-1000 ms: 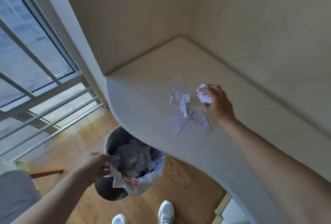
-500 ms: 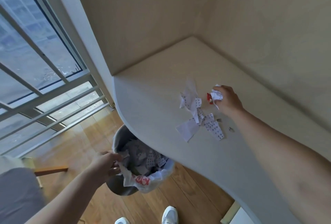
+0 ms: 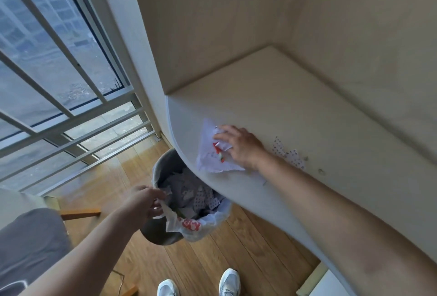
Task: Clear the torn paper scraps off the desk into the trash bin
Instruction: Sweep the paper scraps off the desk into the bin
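A bunch of white torn paper scraps (image 3: 209,154), one with red print, lies at the curved front edge of the pale desk (image 3: 295,111). My right hand (image 3: 238,146) rests flat on that bunch, fingers spread over it. A few printed scraps (image 3: 287,155) stay on the desk behind my right wrist. Just below the desk edge stands the grey trash bin (image 3: 157,172) with a white plastic liner (image 3: 189,226), holding several scraps. My left hand (image 3: 144,203) pinches the liner's near rim.
A window with white bars (image 3: 59,116) fills the left side. The floor (image 3: 212,255) is wood. A grey seat with wooden legs (image 3: 30,243) stands at lower left. My white shoes (image 3: 228,282) show at the bottom. Beige walls close the desk's back and right.
My right hand has swept the scraps leftward across the desk to its curved edge above the bin, leaving a few behind. My left hand keeps its hold on the liner.
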The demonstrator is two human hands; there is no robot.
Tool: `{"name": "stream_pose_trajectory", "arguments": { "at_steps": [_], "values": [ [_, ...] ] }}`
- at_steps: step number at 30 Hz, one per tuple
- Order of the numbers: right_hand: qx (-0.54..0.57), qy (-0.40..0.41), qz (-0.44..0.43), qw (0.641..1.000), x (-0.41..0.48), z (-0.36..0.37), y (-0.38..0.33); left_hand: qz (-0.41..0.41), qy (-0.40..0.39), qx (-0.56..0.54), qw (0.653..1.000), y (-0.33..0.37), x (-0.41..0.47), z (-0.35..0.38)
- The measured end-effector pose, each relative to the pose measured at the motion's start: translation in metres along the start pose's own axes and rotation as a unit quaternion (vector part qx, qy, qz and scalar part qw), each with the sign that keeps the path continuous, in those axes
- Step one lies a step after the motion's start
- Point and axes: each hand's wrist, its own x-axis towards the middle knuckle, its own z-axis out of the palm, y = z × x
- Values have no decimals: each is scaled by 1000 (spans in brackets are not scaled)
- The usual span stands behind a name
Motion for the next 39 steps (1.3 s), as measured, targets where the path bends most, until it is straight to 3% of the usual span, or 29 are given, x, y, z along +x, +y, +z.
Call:
{"name": "stream_pose_trajectory", "arguments": {
  "at_steps": [6,9,13,17,20,23,26,29,33,39],
  "values": [
    [11,-30,-99,995,-20,32,-74,9,0,-8,1000,4,3,-15],
    [65,13,-89,994,-29,20,-78,16,-4,-1,1000,3,6,-22],
    [142,121,11,982,-51,-14,-41,28,-18,15,999,3,9,-21],
    [126,219,145,957,-95,-45,24,30,-30,33,999,4,7,-9],
    [127,271,289,909,-137,-54,74,26,-40,38,998,6,5,2],
    [205,289,418,836,-170,-50,103,15,-54,38,998,6,1,9],
    [254,285,447,809,-177,-38,107,9,-61,41,997,6,-1,15],
    [253,275,403,835,-155,-28,99,9,-49,44,998,7,0,18],
    [237,200,343,887,-114,-16,76,6,-43,44,998,8,5,16],
    [138,107,213,961,-80,14,8,7,-41,38,998,8,19,3]
  ]
}}
